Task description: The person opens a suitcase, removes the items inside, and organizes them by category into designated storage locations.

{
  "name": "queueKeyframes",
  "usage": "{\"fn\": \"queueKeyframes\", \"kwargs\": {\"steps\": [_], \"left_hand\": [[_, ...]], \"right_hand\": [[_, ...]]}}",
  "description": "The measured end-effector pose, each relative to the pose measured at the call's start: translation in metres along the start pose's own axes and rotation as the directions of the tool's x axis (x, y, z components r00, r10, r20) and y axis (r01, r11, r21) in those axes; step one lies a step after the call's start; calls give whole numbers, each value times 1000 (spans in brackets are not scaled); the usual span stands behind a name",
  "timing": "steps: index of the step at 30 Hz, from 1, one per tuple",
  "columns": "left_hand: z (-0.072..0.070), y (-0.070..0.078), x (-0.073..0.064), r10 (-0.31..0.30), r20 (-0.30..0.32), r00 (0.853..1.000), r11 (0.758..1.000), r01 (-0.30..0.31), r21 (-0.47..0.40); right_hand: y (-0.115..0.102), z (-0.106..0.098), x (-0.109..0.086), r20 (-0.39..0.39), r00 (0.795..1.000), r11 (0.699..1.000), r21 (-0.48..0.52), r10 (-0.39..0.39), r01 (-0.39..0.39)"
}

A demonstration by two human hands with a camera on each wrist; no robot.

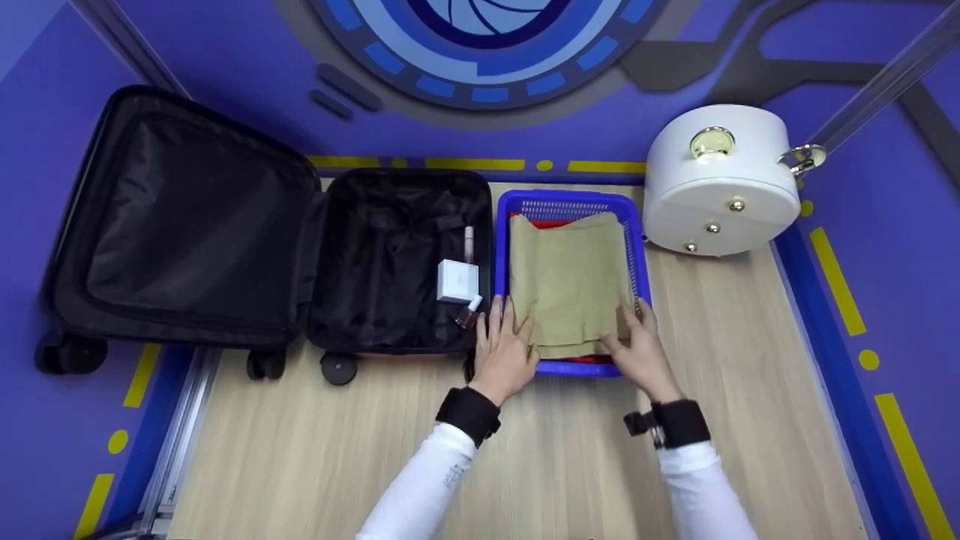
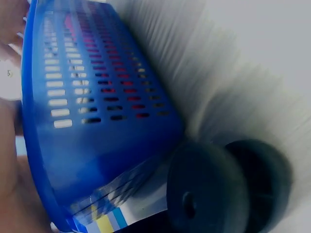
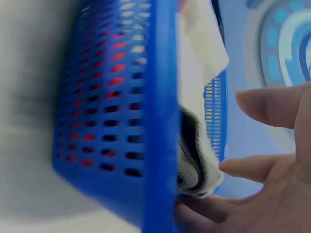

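Note:
A folded khaki cloth (image 1: 574, 281) lies in the blue plastic basket (image 1: 636, 259), over something red that shows at the edges. My left hand (image 1: 504, 358) is at the basket's front left, its fairly straight fingers over the rim and against the cloth's left edge. At the opposite side, my right hand (image 1: 643, 352) has its fingers spread at the cloth's front right corner. The right wrist view shows a fingertip touching the folded edge of the cloth (image 3: 194, 160), with other fingers partly hidden between cloth and basket wall.
Left of the basket lies an open black suitcase (image 1: 375, 262) holding a white box (image 1: 457, 281), a slim pink tube (image 1: 469, 244) and a small white-capped bottle (image 1: 469, 311). A white rounded case (image 1: 720, 180) with gold fittings stands at the back right. A suitcase wheel (image 2: 209, 189) sits near the basket.

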State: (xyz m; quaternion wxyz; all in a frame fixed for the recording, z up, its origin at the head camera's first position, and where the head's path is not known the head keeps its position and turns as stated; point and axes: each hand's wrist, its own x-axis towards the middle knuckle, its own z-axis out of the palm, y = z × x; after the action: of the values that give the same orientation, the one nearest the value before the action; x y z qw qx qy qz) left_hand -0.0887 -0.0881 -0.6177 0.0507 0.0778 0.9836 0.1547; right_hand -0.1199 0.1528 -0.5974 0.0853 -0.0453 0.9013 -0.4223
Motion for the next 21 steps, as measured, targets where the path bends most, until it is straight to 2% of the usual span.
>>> {"fn": "queueKeyframes", "kwargs": {"steps": [2, 5, 7, 11, 14, 16, 19, 21], "left_hand": [[0, 1, -5, 12, -43, 999, 1000, -11, 7], [2, 2, -10, 27, -68, 997, 999, -24, 42], [3, 3, -11, 24, -57, 998, 998, -21, 56], [7, 4, -10, -2, 12, 1000, 998, 2, 64], [10, 4, -7, -9, 48, 999, 998, 6, 68], [11, 4, -6, -3, 53, 999, 997, 0, 72], [11, 1, -8, 26, 18, 999, 998, -27, 51], [10, -2, -14, 59, -39, 997, 998, -59, 3]], "right_hand": [[0, 10, -14, -62, 995, 994, -78, -85, 80], [2, 26, -31, -84, 982, 964, -223, -168, 146], [5, 35, -37, -63, 985, 936, -325, -161, 133], [8, 48, -37, -25, 996, 878, -475, -90, 67], [6, 53, -32, -31, 998, 863, -504, -59, 36], [6, 54, -30, -54, 997, 867, -498, -63, 28], [8, 58, -32, -101, 990, 883, -468, -95, 37], [11, 63, -38, -134, 982, 898, -435, -132, 62]]}}
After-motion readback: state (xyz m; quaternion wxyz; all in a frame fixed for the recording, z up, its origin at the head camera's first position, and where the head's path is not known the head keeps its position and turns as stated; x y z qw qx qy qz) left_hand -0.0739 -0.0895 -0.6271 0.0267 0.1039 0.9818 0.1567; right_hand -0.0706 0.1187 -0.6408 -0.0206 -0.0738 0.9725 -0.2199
